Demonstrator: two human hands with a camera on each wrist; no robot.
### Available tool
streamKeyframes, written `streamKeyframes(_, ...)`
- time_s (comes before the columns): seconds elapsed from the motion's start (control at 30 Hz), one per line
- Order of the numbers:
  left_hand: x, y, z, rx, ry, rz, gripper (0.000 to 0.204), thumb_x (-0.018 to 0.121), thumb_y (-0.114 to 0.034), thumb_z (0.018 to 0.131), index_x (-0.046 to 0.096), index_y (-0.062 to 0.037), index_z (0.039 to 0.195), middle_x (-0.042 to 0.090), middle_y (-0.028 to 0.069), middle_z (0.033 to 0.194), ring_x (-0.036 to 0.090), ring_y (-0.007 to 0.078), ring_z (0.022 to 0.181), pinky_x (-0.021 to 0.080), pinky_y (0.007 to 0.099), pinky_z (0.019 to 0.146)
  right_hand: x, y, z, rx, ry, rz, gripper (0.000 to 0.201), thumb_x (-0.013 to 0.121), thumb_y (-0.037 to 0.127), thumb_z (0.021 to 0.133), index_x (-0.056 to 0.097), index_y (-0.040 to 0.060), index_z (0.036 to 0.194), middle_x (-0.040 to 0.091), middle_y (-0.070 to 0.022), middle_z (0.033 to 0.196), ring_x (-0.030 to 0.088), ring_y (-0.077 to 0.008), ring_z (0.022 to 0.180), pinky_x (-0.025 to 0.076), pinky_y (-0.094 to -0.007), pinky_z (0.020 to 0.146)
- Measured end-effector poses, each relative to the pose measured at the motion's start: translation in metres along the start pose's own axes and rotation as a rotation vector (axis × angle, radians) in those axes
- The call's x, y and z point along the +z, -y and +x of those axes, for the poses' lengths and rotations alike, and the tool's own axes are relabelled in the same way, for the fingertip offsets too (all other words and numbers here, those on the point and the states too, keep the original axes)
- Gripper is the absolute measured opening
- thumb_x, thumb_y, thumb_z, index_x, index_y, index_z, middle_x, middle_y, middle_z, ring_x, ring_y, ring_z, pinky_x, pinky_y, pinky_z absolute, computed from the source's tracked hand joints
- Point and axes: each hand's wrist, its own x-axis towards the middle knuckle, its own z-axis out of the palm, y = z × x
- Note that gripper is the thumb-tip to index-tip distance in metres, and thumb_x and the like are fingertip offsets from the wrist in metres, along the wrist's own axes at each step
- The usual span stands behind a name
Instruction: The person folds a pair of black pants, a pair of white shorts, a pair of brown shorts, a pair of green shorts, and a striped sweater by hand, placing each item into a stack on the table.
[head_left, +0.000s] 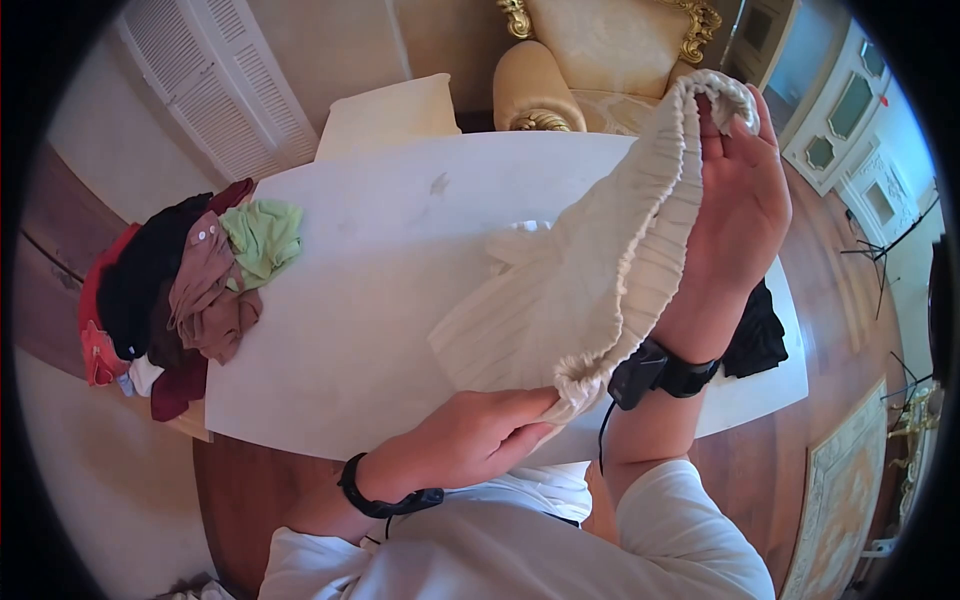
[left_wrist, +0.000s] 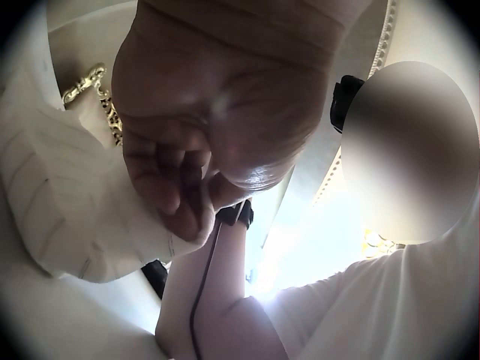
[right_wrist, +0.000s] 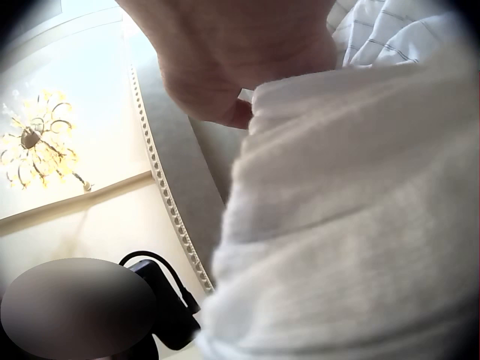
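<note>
A cream striped garment with a gathered elastic waistband is stretched above the white table. At its near end, the left hand pinches the band between thumb and fingers. The right hand, palm up, has its fingertips hooked in the band's far end at the upper right. In the left wrist view the left hand has curled fingers on the pale cloth. Cloth fills much of the right wrist view and covers the fingers of the right hand.
Folded and crumpled clothes in red, black, brown and green lie at the left end of the white table. A black cloth lies at its right end. Beyond stand a gold-framed armchair and a cream seat.
</note>
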Motion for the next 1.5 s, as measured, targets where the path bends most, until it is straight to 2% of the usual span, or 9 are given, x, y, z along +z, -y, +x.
streamKeyframes(0.13,-0.004,0.003,-0.002,-0.001,-0.114,-0.011,0.014,0.067,-0.011,0.101,0.066,-0.0023,0.112,0.067,0.0126,0.089,0.068,0.0297,0.076,0.053,0.0375,0.068,-0.004,-0.014,0.004,0.006,-0.044,-0.071,0.048,0.059,0.009,0.098,0.048,-0.0072,0.142,0.064,-0.0192,0.130,0.063,-0.0295,0.121,0.049,-0.0414,0.111)
streamKeyframes(0.37,-0.104,0.083,-0.091,-0.079,-0.986,-0.556,0.026,0.056,-0.007,0.106,0.062,-0.0020,0.131,0.065,0.0017,0.113,0.065,0.0166,0.102,0.054,0.0352,0.089,0.009,-0.099,-0.022,0.451,0.089,0.098,0.042,0.059,0.006,0.100,0.052,0.0059,0.142,0.066,-0.0082,0.118,0.066,-0.0215,0.111,0.053,-0.0440,0.106)
streamKeyframes(0.57,-0.158,-0.024,-0.121,0.258,-1.445,0.124,0.056,0.041,-0.034,0.112,0.047,0.0089,0.147,0.056,0.0287,0.145,0.061,0.0413,0.130,0.053,0.0560,0.109,0.068,-0.089,-0.074,0.707,0.410,0.610,0.047,0.059,-0.005,0.095,0.056,0.0064,0.140,0.065,-0.0071,0.111,0.065,-0.0152,0.105,0.056,-0.0343,0.096)
streamKeyframes(0.73,-0.096,0.012,-0.180,0.097,-1.102,-0.148,0.045,0.052,-0.020,0.106,0.056,0.0060,0.143,0.053,0.0278,0.151,0.066,0.0346,0.123,0.058,0.0472,0.099,0.012,-0.109,-0.028,0.580,0.289,0.475,0.045,0.047,0.000,0.088,0.058,-0.0042,0.132,0.068,-0.0169,0.122,0.066,-0.0266,0.113,0.054,-0.0415,0.102)
streamKeyframes(0.87,-0.041,-0.010,-0.060,-0.135,0.086,0.240,0.029,0.067,-0.016,0.101,0.067,-0.0003,0.125,0.074,0.0175,0.111,0.072,0.0307,0.095,0.057,0.0398,0.083,-0.063,-0.122,0.001,0.661,0.109,-0.245,0.045,0.044,0.004,0.092,0.067,0.0001,0.130,0.071,-0.0095,0.109,0.067,-0.0225,0.099,0.055,-0.0397,0.091)
streamKeyframes(1.0,-0.031,0.007,-0.048,-0.315,0.061,0.130,0.029,0.070,-0.012,0.098,0.069,-0.0010,0.125,0.074,0.0137,0.114,0.073,0.0269,0.102,0.057,0.0365,0.089,-0.125,-0.145,0.010,0.363,0.160,-1.177,0.039,0.057,0.024,0.100,0.067,0.0026,0.131,0.074,-0.0131,0.106,0.070,-0.0236,0.099,0.056,-0.0360,0.089)
streamKeyframes(1.1,-0.052,0.034,-0.044,-0.364,-0.153,0.196,0.035,0.071,-0.014,0.098,0.066,-0.0003,0.129,0.070,0.0166,0.127,0.068,0.0313,0.117,0.053,0.0391,0.100,-0.099,-0.123,0.004,0.387,0.203,-1.216,0.048,0.064,0.034,0.097,0.065,0.0007,0.132,0.072,-0.0286,0.119,0.070,-0.0412,0.115,0.054,-0.0448,0.098)
streamKeyframes(1.37,-0.078,0.100,-0.026,-0.494,-0.378,0.563,0.077,0.081,-0.042,0.090,0.051,0.0010,0.147,0.035,0.0301,0.162,0.037,0.0448,0.150,0.034,0.0471,0.123,-0.090,-0.140,-0.019,0.556,0.816,-1.389,0.053,0.074,0.032,0.091,0.065,0.0038,0.135,0.073,-0.0208,0.123,0.070,-0.0361,0.117,0.054,-0.0430,0.100)
streamKeyframes(1.5,-0.098,0.147,-0.013,-0.587,-0.555,0.586,0.085,0.082,-0.048,0.089,0.049,0.0053,0.147,0.047,0.0318,0.152,0.047,0.0420,0.142,0.040,0.0474,0.117,-0.086,-0.151,-0.028,0.629,0.911,-1.428,0.051,0.073,0.033,0.091,0.068,0.0052,0.132,0.074,-0.0181,0.121,0.070,-0.0356,0.115,0.054,-0.0421,0.099)
